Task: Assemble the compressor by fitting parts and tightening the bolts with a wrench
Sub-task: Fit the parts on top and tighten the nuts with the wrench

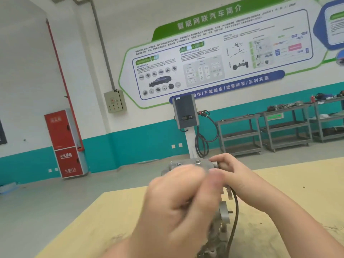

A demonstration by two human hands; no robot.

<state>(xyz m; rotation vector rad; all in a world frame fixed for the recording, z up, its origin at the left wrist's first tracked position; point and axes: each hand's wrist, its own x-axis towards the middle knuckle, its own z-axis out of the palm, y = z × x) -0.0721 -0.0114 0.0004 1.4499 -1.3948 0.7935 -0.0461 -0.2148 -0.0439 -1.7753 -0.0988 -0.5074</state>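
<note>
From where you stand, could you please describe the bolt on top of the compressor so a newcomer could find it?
Start at the tan workbench, where the grey metal compressor stands on end between both hands. On its top face, just left of the right hand, sits the bolt: a small silvery head on a washer, the only raised fastener there.

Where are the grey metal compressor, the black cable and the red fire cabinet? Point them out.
Grey metal compressor (pixel 188 164), head view, top housing near the bolt.
Black cable (pixel 236 211), head view, mid-length.
Red fire cabinet (pixel 63 144), head view, front door.
</note>
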